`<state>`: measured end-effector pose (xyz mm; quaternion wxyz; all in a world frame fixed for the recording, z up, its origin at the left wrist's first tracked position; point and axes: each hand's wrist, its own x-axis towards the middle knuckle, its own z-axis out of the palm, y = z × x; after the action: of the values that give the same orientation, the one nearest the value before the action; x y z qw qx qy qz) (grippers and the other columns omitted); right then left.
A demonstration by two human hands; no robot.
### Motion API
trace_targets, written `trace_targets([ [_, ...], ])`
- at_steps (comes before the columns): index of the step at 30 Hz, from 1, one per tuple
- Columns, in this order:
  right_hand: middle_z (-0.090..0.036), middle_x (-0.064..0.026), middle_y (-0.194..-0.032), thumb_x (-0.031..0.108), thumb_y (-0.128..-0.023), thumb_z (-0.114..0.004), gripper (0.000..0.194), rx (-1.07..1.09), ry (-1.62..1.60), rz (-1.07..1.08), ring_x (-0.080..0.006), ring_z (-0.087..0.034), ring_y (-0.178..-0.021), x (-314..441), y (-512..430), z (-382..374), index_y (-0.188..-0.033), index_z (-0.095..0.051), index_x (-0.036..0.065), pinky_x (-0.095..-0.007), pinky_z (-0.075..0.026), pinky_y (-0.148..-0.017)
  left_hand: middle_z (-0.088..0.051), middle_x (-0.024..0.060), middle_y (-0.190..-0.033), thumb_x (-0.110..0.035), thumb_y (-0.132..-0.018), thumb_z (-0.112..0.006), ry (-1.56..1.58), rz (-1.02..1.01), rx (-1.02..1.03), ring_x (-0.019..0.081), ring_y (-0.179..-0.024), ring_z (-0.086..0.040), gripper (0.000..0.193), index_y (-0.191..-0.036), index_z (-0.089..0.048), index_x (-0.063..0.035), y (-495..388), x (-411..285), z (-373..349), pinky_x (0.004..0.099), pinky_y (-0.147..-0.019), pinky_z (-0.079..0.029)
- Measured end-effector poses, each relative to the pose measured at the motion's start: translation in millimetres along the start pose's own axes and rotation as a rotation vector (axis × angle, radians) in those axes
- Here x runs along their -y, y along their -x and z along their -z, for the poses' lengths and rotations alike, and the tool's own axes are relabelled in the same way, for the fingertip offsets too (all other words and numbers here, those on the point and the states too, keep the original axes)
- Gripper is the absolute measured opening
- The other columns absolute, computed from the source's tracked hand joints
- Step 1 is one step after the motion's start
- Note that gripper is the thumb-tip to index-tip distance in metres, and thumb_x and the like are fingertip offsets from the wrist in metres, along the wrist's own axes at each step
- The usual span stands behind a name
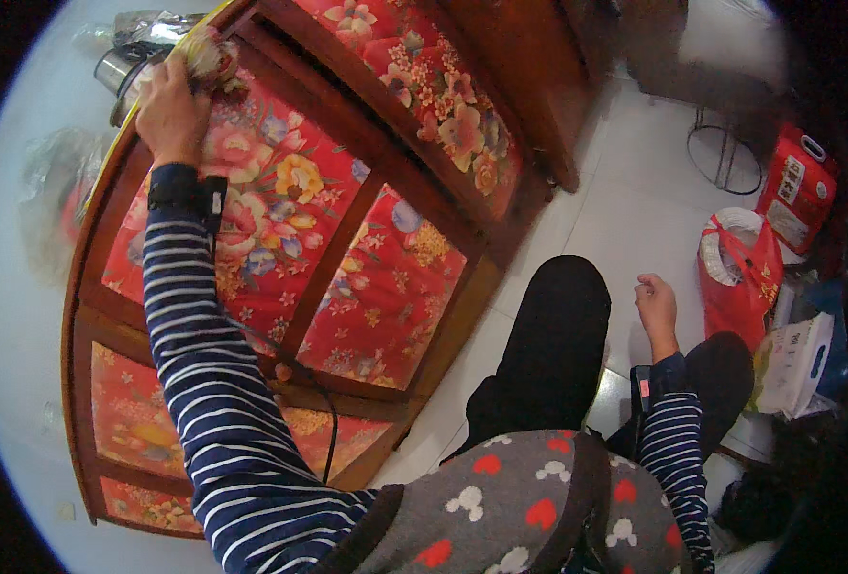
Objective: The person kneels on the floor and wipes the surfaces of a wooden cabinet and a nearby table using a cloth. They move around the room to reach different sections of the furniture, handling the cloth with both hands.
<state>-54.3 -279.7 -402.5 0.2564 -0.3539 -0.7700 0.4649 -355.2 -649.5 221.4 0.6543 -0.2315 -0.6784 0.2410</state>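
Note:
My left hand (173, 113) is at the yellow-trimmed edge of a wooden cabinet (374, 269) with red floral panels. Its fingers close around a crumpled, pale, patterned bundle (212, 59) that looks like cloth; part of it is hidden by the hand. Just beyond the fingers is a shiny metal cup or pot (114, 75). Low on the right, my right hand (656, 310) hangs over the tiled floor beside my knee, its fingers curled in with nothing visible in them. Both wrists carry dark bands.
Clear plastic bags (61, 194) lie on the pale surface past the cabinet's edge. A black cord (334, 423) runs below my left sleeve. At right stand a red bag (736, 287) with a white coil, a red package (801, 186) and a white package (790, 366), both bearing writing.

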Motion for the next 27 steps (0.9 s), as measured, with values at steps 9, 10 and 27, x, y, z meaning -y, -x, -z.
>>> trace_targets([
  [9, -0.074, -0.0154, -0.097, 0.014, -0.089, -0.062, 0.024, 0.111, -0.053, -0.063, -0.0301, -0.072, -0.089, 15.1, 1.3, -13.4, -0.109, -0.073, 0.005, -0.0393, -0.056, -0.080, -0.063, 0.0100, -0.124, -0.024, -0.081, -0.072, -0.139, 0.171, 0.121, 0.0355, -0.110, -0.063, 0.058, -0.136, -0.056, -0.0131, 78.2, 74.5, 85.6, 0.0472, -0.086, -0.056],
  [10, -0.074, -0.0154, -0.097, 0.014, -0.089, -0.062, 0.024, 0.098, -0.060, -0.027, -0.0296, -0.072, -0.088, 15.4, 1.9, -13.4, -0.109, -0.073, 0.005, -0.0389, -0.056, -0.080, -0.062, 0.0100, -0.125, -0.024, -0.081, -0.073, -0.155, 0.165, 0.104, 0.0353, -0.111, -0.062, 0.059, -0.136, -0.056, -0.0128, 88.6, 79.6, 96.1, 0.0471, -0.086, -0.056],
  [27, -0.073, -0.0136, -0.089, 0.009, -0.089, -0.063, 0.025, 0.031, -0.061, 0.244, -0.0206, -0.069, -0.070, -8.4, 1.4, -10.8, -0.110, -0.070, -0.001, -0.0314, -0.055, -0.064, -0.057, 0.0128, -0.136, -0.006, -0.076, -0.063, 0.094, -0.020, 0.479, 0.0369, -0.119, -0.054, 0.065, -0.140, -0.054, -0.0121, 329.3, -36.7, 163.5, 0.0482, -0.093, -0.045],
])
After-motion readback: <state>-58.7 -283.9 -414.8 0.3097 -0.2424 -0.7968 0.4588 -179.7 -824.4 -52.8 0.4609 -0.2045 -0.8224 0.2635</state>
